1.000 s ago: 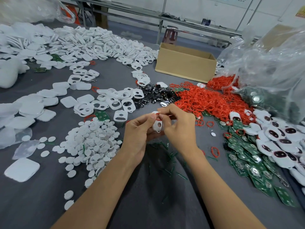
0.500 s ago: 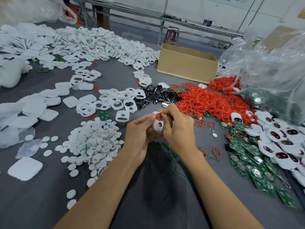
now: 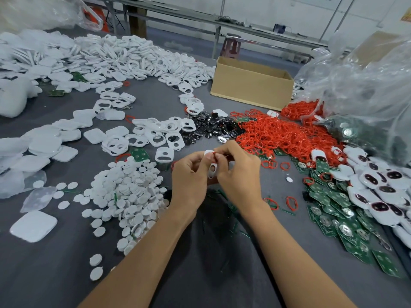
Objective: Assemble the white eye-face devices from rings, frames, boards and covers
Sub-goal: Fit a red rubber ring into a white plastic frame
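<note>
Hands meet mid-view: your left hand grips white frame, your right hand pinches red ring at its top. Wall poster upper right: text unreadable.

Your left grip holds a white frame over the grey counter, and your right grip pinches a red ring at its top edge. A heap of red rings lies just beyond, with green boards to your right and white discs to your left.
</note>
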